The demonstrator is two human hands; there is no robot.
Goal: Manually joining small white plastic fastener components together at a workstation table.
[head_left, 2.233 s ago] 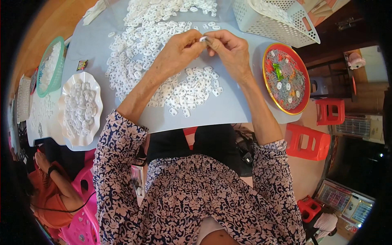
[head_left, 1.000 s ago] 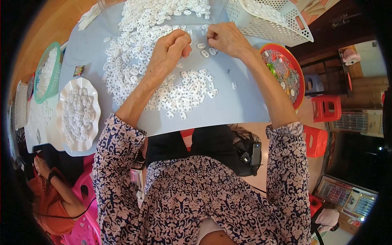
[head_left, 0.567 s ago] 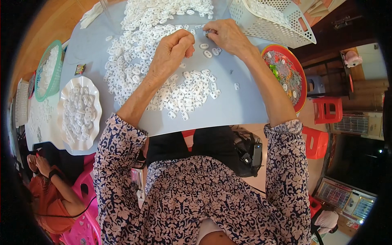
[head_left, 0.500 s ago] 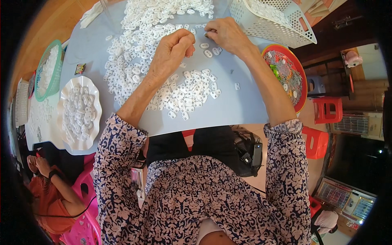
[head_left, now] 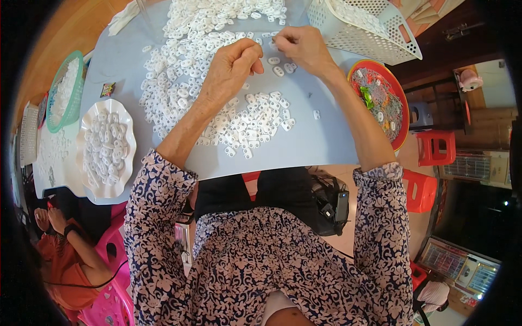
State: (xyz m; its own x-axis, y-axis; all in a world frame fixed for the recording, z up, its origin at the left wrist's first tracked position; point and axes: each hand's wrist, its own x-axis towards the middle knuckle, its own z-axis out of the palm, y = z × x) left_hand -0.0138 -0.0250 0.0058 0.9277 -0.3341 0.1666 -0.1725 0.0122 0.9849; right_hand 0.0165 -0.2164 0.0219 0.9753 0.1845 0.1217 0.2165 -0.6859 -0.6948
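Note:
Small white oval plastic pieces with two holes (head_left: 173, 96) lie in a broad heap over the left and middle of the table. My left hand (head_left: 235, 65) is above the heap's right side, thumb and fingers pressed together; what it may hold is hidden. Just right of it, my right hand (head_left: 305, 50) is closed in a pinch, with a tiny dark bit at the fingertips too small to name. Below my right hand are a few loose white pieces (head_left: 279, 71). A smaller pile of pieces (head_left: 251, 124) spreads nearer me, right of my left forearm.
A white perforated basket (head_left: 356, 41) stands far right, beside a red bowl (head_left: 403, 99) of grey strands and coloured bits. At left are a scalloped white dish (head_left: 126, 136) of pieces and a green basket (head_left: 76, 103). A person in orange (head_left: 89, 261) sits at lower left.
My right hand's fingers look slightly more curled. My left hand stays almost in place, and the whole view has shifted a little.

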